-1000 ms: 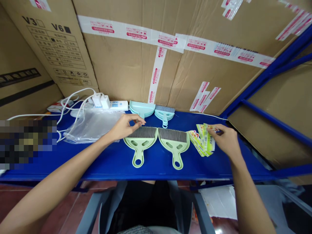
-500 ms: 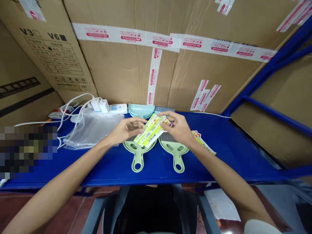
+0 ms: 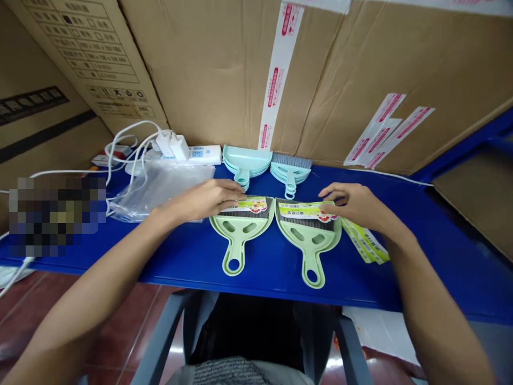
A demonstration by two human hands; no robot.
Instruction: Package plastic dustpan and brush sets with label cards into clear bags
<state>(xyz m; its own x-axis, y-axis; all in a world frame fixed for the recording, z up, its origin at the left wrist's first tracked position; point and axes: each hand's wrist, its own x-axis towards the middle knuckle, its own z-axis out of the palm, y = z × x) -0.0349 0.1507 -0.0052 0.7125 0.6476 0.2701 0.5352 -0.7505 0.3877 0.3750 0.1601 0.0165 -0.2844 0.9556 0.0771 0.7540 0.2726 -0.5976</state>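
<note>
I see a card [image 3: 257, 203] on each green brush [image 3: 239, 230] on the worktop [image 3: 268, 270], none showing on the blue brushes [image 3: 290, 174], my left hand [image 3: 206, 200] and right hand [image 3: 358, 206] at the cards, either grip's hold impossible to tell.

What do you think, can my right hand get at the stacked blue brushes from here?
Probably yes: the stacked blue brushes lie just beyond and left of your right hand, with nothing seen blocking the way, though it's at a yellow label now.
</note>
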